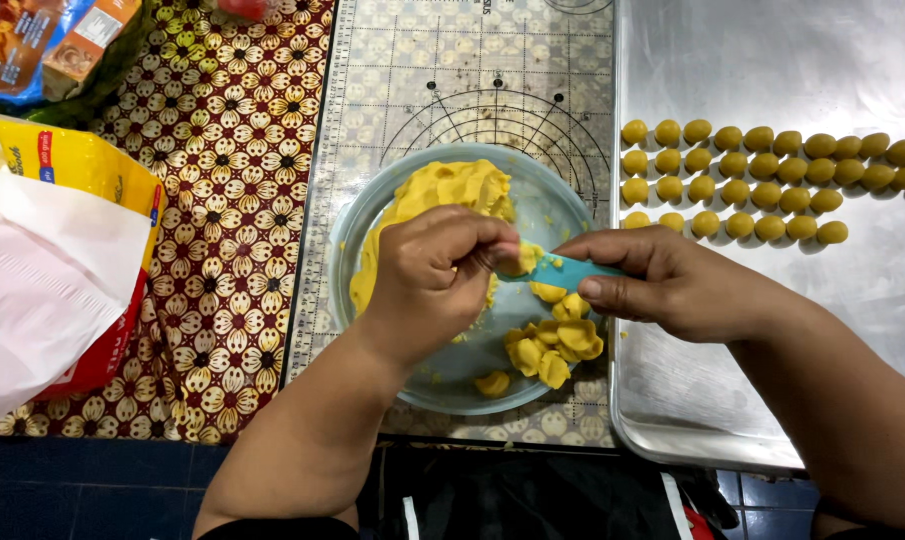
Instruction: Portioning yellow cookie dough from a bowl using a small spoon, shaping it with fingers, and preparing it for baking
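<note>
Between the two sets of fingertips, over the bowl, sits a small lump of yellow dough (529, 256), soft and matte, perched on the tip of a teal scoop (563, 270). That scoop is smooth plastic, its long axis running nearly level, tip toward the left hand and handle back into the right palm. Right hand (663, 280) has fingers closed around the handle, thumb pressed along its lower edge. Left hand (438, 275) is curled, fingertips pinched on the lump at the scoop's tip. Below the fingers, a pale blue glass bowl (373, 215) holds a big smooth mass of dough (443, 195) at its far side and a heap of rough curled scoopings (553, 340) at the near side. Under the bowl lies a gridded pastry mat (473, 60). Out past the right knuckles, a brushed steel tray (773, 60) carries rows of small oval dough balls (763, 180), touching side by side. Off beyond the left wrist, a flower-patterned cloth (233, 150) and a yellow flour bag (73, 170).
</note>
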